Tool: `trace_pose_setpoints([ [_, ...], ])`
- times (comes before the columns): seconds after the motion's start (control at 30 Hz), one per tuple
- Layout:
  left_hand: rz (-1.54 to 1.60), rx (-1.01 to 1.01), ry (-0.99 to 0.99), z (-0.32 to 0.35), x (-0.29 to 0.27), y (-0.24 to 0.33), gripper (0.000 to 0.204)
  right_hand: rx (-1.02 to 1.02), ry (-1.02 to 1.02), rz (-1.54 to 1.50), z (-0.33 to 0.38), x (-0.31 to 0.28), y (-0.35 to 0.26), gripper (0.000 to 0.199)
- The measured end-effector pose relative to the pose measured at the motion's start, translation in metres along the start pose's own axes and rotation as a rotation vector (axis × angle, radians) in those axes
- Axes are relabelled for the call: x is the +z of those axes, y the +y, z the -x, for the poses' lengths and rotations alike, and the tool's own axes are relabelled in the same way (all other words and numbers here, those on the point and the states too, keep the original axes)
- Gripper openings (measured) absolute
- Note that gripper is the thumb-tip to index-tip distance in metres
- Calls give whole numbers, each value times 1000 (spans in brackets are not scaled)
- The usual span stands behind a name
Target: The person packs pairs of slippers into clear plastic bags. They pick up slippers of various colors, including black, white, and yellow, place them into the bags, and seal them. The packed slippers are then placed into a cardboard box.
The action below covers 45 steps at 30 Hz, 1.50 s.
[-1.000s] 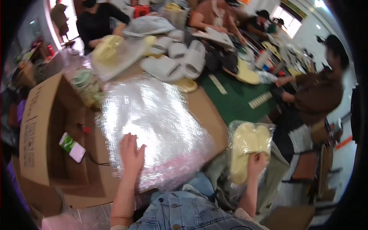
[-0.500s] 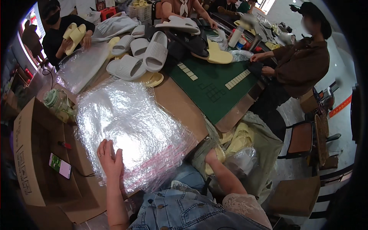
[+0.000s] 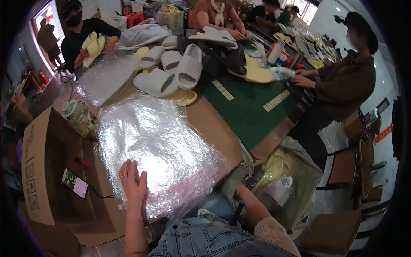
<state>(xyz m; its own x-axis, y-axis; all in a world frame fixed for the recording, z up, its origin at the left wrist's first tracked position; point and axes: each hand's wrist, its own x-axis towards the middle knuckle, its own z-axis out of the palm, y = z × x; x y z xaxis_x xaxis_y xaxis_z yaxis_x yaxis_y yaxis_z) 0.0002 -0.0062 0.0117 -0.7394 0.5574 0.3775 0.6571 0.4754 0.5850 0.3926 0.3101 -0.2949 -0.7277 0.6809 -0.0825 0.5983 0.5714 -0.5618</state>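
My left hand [image 3: 134, 182] lies flat on a stack of clear plastic bags [image 3: 158, 141] with pink strips along the near edge. Its fingers are stretched out, holding nothing. On the right, my right forearm [image 3: 254, 203] reaches down into a large grey-green sack [image 3: 306, 180] beside the table. My right hand is out of sight behind the sack's rim, so its fingers and any hold are hidden. Inside the sack are pale yellow slippers [image 3: 276, 165] and clear plastic wrap [image 3: 278, 188]. Beyond the bags rises a pile of grey slippers [image 3: 189, 70], with yellow and black ones among them.
An open cardboard box [image 3: 40, 171] stands at left, near a phone [image 3: 75, 183] and a jar [image 3: 78, 115]. A green mat [image 3: 244, 115] bears pale tiles. Co-workers sit around the table; one at far left holds yellow slippers [image 3: 93, 49]. A brown chair [image 3: 342, 169] stands at right.
My right hand has sunk deeper into the sack, out of sight; before, it showed beside a yellow slipper. My left hand stays on the bags. The whole view has shifted slightly.
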Motion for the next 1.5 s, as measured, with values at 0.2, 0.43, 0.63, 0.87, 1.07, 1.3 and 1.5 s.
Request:
trace_pose_setpoints([
  [0.2, -13, 14, 34, 5, -5, -2, 49, 363, 1055, -945, 12, -138, -60, 19],
  [0.43, -7, 15, 70, 5, -6, -2, 47, -301, 737, -496, -118, -261, -265, 12],
  [0.63, 4, -27, 77, 4, -9, 4, 46, -670, 668, -169, -303, -264, -365, 41],
  [0.87, 58, 2, 109, 4, -14, 3, 44, -448, 423, -1, -405, -254, -395, 89],
  [1.07, 41, -20, 93, 5, -10, 2, 45, -556, 203, -66, -326, -219, -400, 88],
  [1.3, 29, -27, 83, 8, -12, -1, 45, -432, -43, 93, -189, -258, -420, 73],
  [1.5, 28, -3, 123, 6, -9, -1, 46, -434, -100, 85, -196, -271, -453, 76],
])
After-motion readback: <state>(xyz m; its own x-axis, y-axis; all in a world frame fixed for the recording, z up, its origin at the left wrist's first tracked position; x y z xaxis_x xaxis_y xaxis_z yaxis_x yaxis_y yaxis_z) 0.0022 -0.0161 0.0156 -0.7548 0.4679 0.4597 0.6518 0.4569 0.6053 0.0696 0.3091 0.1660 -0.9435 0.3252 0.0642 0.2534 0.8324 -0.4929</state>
